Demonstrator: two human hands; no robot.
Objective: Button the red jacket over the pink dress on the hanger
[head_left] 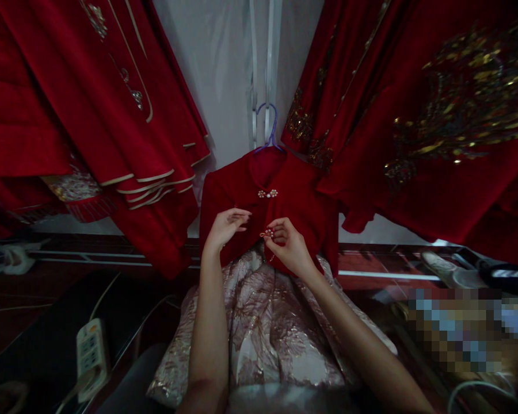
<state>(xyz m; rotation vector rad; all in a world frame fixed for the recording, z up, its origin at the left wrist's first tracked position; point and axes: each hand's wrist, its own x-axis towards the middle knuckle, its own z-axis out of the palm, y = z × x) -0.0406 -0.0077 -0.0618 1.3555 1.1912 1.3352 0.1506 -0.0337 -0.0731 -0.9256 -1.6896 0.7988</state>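
Note:
A red jacket (pixel 293 178) with a stand collar hangs in front of me, above a pale skirt with a metallic floral pattern (pixel 280 322). At its neck a pearly beaded clasp (pixel 267 194) joins the two front edges. My right hand (pixel 287 244) pinches a second beaded clasp (pixel 268 233) by the front opening, with a small loop sticking out to the left. Over the jacket's left-hand panel is my left hand (pixel 229 227), its fingers stretched toward the opening and slightly curled. I see nothing in the left hand.
A purple hanger (pixel 271 132) carries the jacket from a white rail (pixel 261 57). Red garments with pale piping (pixel 155 115) hang at left, sequined red ones (pixel 466 115) at right. A power strip (pixel 90 356) lies lower left; shoes (pixel 449 270) stand right. One lower-right patch is pixelated.

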